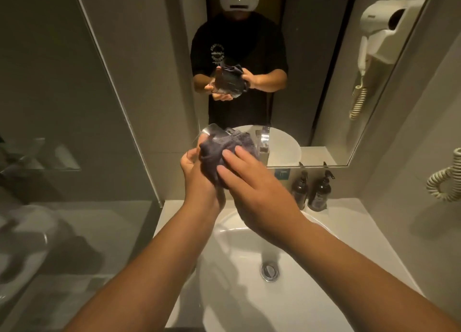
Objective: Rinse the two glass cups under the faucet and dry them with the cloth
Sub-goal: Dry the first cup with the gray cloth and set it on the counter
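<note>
One glass cup (pixel 212 133), seemingly, one cloth (pixel 219 152), two hands.

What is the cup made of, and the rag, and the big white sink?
The cup looks like clear glass: you can see through it. The rag seems soft woven cloth, dark grey and crumpled. The sink looks like glossy white ceramic, since it shines, though it might be another hard material.
</note>
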A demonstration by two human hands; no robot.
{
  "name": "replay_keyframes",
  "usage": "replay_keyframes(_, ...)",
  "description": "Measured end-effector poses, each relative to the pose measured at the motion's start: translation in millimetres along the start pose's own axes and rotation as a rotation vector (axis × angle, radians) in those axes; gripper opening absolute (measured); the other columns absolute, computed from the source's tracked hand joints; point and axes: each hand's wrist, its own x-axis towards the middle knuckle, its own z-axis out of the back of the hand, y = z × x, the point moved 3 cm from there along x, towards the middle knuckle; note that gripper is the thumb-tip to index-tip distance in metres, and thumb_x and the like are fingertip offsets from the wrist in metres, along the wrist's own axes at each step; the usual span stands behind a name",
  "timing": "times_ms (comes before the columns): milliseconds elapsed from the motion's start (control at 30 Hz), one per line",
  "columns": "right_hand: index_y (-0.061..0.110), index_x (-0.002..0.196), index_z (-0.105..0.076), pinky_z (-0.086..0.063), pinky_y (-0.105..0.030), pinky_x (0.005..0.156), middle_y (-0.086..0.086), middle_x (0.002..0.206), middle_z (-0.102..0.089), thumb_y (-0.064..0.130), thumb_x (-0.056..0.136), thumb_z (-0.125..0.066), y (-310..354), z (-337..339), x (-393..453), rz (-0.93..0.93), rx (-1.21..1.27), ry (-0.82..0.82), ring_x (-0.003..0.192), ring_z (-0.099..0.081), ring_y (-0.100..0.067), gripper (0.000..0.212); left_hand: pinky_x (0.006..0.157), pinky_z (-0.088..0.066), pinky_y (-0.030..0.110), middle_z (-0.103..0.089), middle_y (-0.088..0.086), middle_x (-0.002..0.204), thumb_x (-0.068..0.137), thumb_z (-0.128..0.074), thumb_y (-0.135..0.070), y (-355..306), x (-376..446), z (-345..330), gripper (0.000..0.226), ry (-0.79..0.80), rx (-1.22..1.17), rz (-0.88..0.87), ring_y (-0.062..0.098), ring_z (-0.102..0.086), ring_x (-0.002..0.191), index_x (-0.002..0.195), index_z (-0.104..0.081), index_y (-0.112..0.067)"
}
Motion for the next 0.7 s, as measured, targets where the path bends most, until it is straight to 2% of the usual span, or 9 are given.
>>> replay_keyframes(67, 0.0, 0.13, -0.057, -0.033, -0.043, 0.113, -0.019, 0.141, -0.051, -0.008, 0.083, -0.064, -3.9, -8.5, -11.2, 0.005, -0.03, 0.028, 0.136, -0.042, -0.036, 0.048, 0.071, -0.062, 0.041, -0.069, 0.008, 0.112, 0.059, -0.075, -0.063, -1.6, -0.5, 5.5, 0.069, -0.071, -0.016, 0.015, 0.021, -0.076, 0.086, 0.114, -0.053, -0.029)
replay_keyframes(133, -0.001, 0.128, -0.06, -0.033, -0.039, 0.114, -0.017, 0.14, -0.052, -0.009, 0.083, -0.063, -8.9, -11.0, -26.6, -0.052, 0.015, 0.001, 0.134, -0.045, -0.033, 0.046, 0.081, -0.061, 0.047, -0.069, 0.01, 0.118, 0.063, -0.075, -0.069, -0.5, -1.7, 9.2, 0.076, -0.055, -0.041, 0.093, 0.029, -0.075, 0.095, 0.122, -0.054, -0.026)
replay_keyframes(200, 0.002, 0.129, -0.059, -0.035, -0.038, 0.112, -0.01, 0.142, -0.051, -0.003, 0.083, -0.056, -16.6, -12.3, -38.5, -0.25, 0.157, -0.043, 0.133, -0.046, -0.026, 0.046, 0.092, -0.057, 0.052, -0.069, 0.014, 0.124, 0.08, -0.063, -0.069, -0.5, -2.2, 9.7, 0.072, 0.013, -0.101, 0.139, 0.033, -0.071, 0.105, 0.131, -0.057, -0.019)
replay_keyframes(300, 0.017, 0.133, -0.055, -0.033, -0.03, 0.112, 0.005, 0.143, -0.047, 0.007, 0.089, -0.045, -23.5, -8.0, -47.8, -0.569, 0.443, -0.187, 0.134, -0.043, -0.008, 0.047, 0.091, -0.057, 0.051, -0.072, 0.014, 0.12, 0.088, -0.052, -0.069, -3.5, -2.6, 8.4, 0.068, 0.093, -0.142, 0.163, 0.032, -0.072, 0.105, 0.131, -0.06, -0.016)
replay_keyframes(367, 0.024, 0.136, -0.05, -0.032, -0.024, 0.112, 0.005, 0.148, -0.045, 0.011, 0.093, -0.042, -18.2, -4.0, -44.4, -0.582, 0.53, -0.271, 0.137, -0.039, -0.005, 0.046, 0.094, -0.055, 0.052, -0.071, 0.015, 0.121, 0.089, -0.051, -0.068, -1.2, -4.9, 4.3, 0.07, 0.152, -0.103, 0.177, 0.032, -0.07, 0.108, 0.132, -0.059, -0.013)
replay_keyframes(433, 0.026, 0.144, -0.041, -0.026, -0.015, 0.112, 0.005, 0.155, -0.035, 0.012, 0.095, -0.042, -11.1, -2.8, -39.8, -0.541, 0.512, -0.258, 0.142, -0.03, -0.005, 0.051, 0.099, -0.053, 0.049, -0.069, 0.015, 0.126, 0.09, -0.051, -0.067, 5.2, -9.1, 2.1, 0.071, 0.209, 0.005, 0.17, 0.031, -0.068, 0.113, 0.134, -0.058, -0.011)
replay_keyframes(500, 0.026, 0.148, -0.031, -0.018, -0.01, 0.112, 0.006, 0.157, -0.026, 0.011, 0.095, -0.043, -11.7, -0.4, -37.1, -0.507, 0.43, -0.231, 0.145, -0.022, -0.005, 0.057, 0.094, -0.056, 0.044, -0.068, 0.014, 0.128, 0.089, -0.052, -0.064, 9.0, -11.8, 3.9, 0.069, 0.284, 0.122, 0.179, 0.028, -0.066, 0.116, 0.135, -0.058, -0.012)
replay_keyframes(600, 0.019, 0.149, -0.032, -0.015, -0.014, 0.115, 0.003, 0.157, -0.026, 0.011, 0.094, -0.042, -29.3, 10.3, -35.7, -0.478, 0.356, -0.165, 0.145, -0.02, -0.004, 0.056, 0.079, -0.058, 0.038, -0.069, 0.012, 0.126, 0.086, -0.06, -0.058, 2.9, -11.6, 12.9, 0.058, 0.454, 0.243, 0.263, 0.026, -0.068, 0.112, 0.129, -0.064, -0.02)
replay_keyframes(700, 0.018, 0.149, -0.034, -0.018, -0.016, 0.115, 0.0, 0.155, -0.032, 0.021, 0.094, -0.04, -43.1, 19.0, -34.6, -0.434, 0.343, -0.071, 0.143, -0.024, -0.003, 0.056, 0.082, -0.058, 0.042, -0.068, 0.011, 0.129, 0.081, -0.065, -0.058, -3.6, -12.8, 20.2, 0.054, 0.62, 0.341, 0.345, 0.03, -0.065, 0.118, 0.125, -0.068, -0.027)
